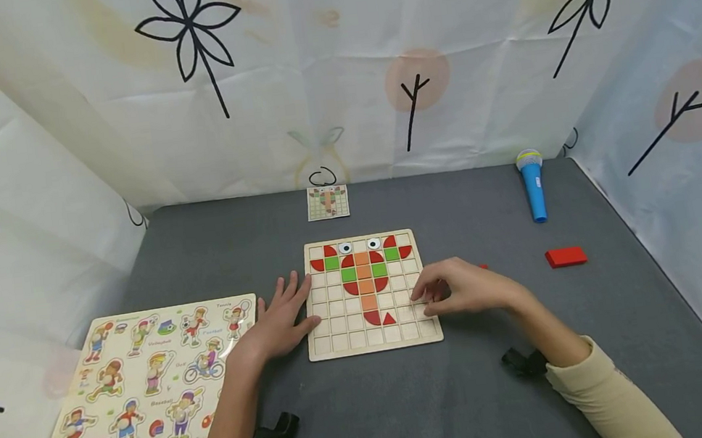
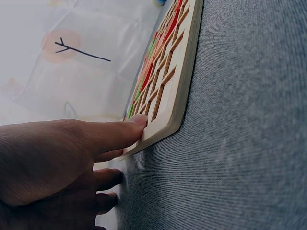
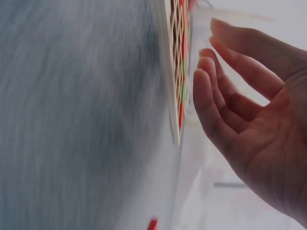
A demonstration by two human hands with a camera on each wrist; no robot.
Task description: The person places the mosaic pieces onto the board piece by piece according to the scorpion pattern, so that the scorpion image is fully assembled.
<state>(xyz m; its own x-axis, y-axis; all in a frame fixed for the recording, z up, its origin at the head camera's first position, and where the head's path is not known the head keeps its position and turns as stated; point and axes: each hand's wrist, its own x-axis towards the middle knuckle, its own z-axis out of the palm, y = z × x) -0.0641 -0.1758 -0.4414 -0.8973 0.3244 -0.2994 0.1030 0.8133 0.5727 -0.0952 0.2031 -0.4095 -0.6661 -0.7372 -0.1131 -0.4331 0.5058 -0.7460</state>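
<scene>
A wooden grid board (image 1: 336, 338) lies in the middle of the grey table, with red, green and orange pieces and two eye pieces (image 1: 374, 243) in its cells. Near its lower end, a red triangle piece (image 1: 388, 319) sits beside a red rounded piece (image 1: 372, 318). My left hand (image 1: 274, 328) is at the board's left edge, fingers extended; in the left wrist view its thumb (image 2: 129, 132) rests on the rim. Over the right edge hovers my right hand (image 1: 474, 284), fingers loosely bent. The right wrist view shows its thumb and fingers (image 3: 204, 91) apart with nothing between them.
A sports picture puzzle board (image 1: 102, 385) lies at the left, partly behind the left forearm. Behind the grid board is a small pattern card (image 1: 328, 214). A blue toy microphone (image 1: 534, 189) and a red block (image 1: 566, 257) lie at the right. Another red bit (image 1: 483, 266) peeks out behind the right hand.
</scene>
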